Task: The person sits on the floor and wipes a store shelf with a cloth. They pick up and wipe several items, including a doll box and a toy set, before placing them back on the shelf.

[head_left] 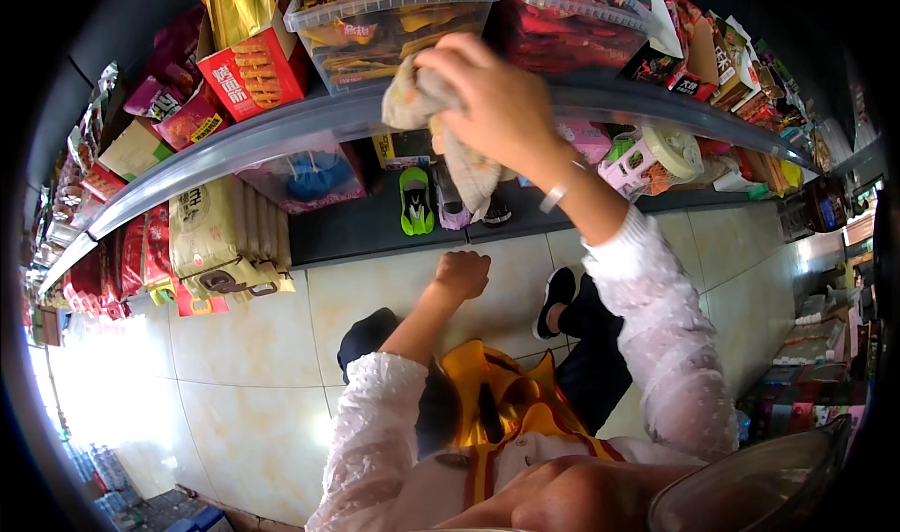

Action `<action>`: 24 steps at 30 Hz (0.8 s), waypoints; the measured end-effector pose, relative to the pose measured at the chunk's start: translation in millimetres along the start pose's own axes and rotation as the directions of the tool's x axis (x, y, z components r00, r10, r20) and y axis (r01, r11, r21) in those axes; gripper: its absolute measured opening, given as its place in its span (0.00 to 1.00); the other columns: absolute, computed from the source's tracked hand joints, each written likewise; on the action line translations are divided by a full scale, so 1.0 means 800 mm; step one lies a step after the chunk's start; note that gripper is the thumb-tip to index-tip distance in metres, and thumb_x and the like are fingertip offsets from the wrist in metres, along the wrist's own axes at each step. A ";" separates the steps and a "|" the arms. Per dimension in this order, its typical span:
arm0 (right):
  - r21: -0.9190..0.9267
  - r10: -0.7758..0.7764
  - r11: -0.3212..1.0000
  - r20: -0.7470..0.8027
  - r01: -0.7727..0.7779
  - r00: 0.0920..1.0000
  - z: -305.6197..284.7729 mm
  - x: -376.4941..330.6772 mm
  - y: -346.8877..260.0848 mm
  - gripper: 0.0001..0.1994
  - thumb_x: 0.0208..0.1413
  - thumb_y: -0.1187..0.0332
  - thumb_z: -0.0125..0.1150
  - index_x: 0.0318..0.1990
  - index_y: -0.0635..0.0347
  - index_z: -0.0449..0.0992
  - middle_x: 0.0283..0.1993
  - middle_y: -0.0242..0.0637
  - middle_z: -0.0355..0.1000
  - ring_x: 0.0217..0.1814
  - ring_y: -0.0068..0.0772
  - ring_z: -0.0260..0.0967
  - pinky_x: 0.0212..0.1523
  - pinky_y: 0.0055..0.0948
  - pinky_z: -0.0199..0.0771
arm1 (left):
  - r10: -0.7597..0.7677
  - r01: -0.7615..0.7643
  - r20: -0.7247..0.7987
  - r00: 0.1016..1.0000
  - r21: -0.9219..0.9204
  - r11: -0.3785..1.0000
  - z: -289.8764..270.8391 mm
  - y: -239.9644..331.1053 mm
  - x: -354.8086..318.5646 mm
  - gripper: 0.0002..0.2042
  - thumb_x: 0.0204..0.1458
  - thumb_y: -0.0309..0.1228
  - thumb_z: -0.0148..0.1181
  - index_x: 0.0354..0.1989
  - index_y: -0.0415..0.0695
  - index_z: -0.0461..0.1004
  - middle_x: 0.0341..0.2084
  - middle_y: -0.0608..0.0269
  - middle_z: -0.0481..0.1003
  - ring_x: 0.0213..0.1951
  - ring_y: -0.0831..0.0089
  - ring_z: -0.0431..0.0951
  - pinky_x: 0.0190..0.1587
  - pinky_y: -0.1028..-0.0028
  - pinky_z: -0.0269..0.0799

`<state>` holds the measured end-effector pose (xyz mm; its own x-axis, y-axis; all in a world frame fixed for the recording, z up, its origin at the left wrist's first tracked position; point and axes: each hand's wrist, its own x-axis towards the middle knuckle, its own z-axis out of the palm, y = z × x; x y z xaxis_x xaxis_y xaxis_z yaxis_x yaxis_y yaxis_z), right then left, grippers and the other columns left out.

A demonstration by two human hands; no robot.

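Observation:
My right hand (506, 105) is closed round a beige patterned cloth (469, 162), at the front edge of the upper shelf (347, 115). One end of the cloth hangs down over the lower shelf. Below and to the left, my left hand (463, 275) is curled into a fist in front of the lower shelf (366, 229), with nothing showing in it. Behind the cloth on that shelf stand a green toy car (416, 202) and a purple toy (452, 206), the latter partly hidden.
Clear plastic tubs (394, 35) of packets and a red snack box (251, 73) fill the upper shelf. Below it stand beige packages (220, 237) at left and a white-lidded tub (656, 162) at right. Tiled floor (248, 344) lies under me; more goods line the far right.

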<state>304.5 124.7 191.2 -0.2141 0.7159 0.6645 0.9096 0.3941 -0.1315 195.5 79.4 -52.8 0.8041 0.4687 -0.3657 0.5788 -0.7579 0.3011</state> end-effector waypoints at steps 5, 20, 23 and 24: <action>-0.242 -0.003 0.970 -0.013 -0.001 1.000 0.047 0.006 -0.005 0.14 0.43 0.70 0.63 0.41 0.56 0.73 0.43 0.35 0.69 0.33 0.38 0.75 0.35 0.35 0.75 | 0.031 -0.029 -0.044 0.999 0.026 0.999 -0.012 0.003 -0.004 0.13 0.54 0.39 0.55 0.42 0.45 0.74 0.40 0.54 0.78 0.44 0.60 0.79 0.44 0.62 0.75; 0.192 -0.035 0.978 0.543 -0.084 0.839 -0.043 -0.066 -0.020 0.27 0.45 0.64 0.67 0.55 0.45 0.69 0.60 0.34 0.61 0.48 0.42 0.72 0.43 0.35 0.76 | 0.149 -0.227 -0.615 0.774 -0.490 -0.842 -0.109 -0.011 -0.055 0.33 0.57 0.62 0.36 0.67 0.57 0.54 0.64 0.59 0.60 0.64 0.55 0.62 0.60 0.45 0.63; 0.100 -0.156 0.986 0.267 0.133 0.951 -0.041 -0.050 -0.024 0.25 0.45 0.54 0.68 0.51 0.50 0.72 0.55 0.35 0.65 0.50 0.41 0.71 0.43 0.38 0.74 | 0.032 -0.234 -0.429 0.903 -0.552 -0.801 -0.102 -0.013 -0.045 0.37 0.55 0.65 0.39 0.67 0.53 0.55 0.63 0.57 0.60 0.64 0.54 0.61 0.63 0.50 0.61; 0.060 -0.191 0.981 0.127 0.185 0.973 -0.042 -0.034 -0.028 0.24 0.45 0.54 0.68 0.49 0.52 0.72 0.53 0.35 0.66 0.50 0.42 0.70 0.42 0.40 0.73 | 0.005 -0.255 -0.432 0.902 -0.541 -0.802 -0.091 -0.019 -0.040 0.38 0.54 0.65 0.40 0.67 0.51 0.55 0.63 0.55 0.60 0.64 0.54 0.61 0.63 0.51 0.61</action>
<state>301.9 77.3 200.7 -0.4271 0.6948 0.5787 0.8317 0.5530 -0.0501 171.2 108.6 18.4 0.7868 0.6151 0.0515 -0.5951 0.7336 0.3282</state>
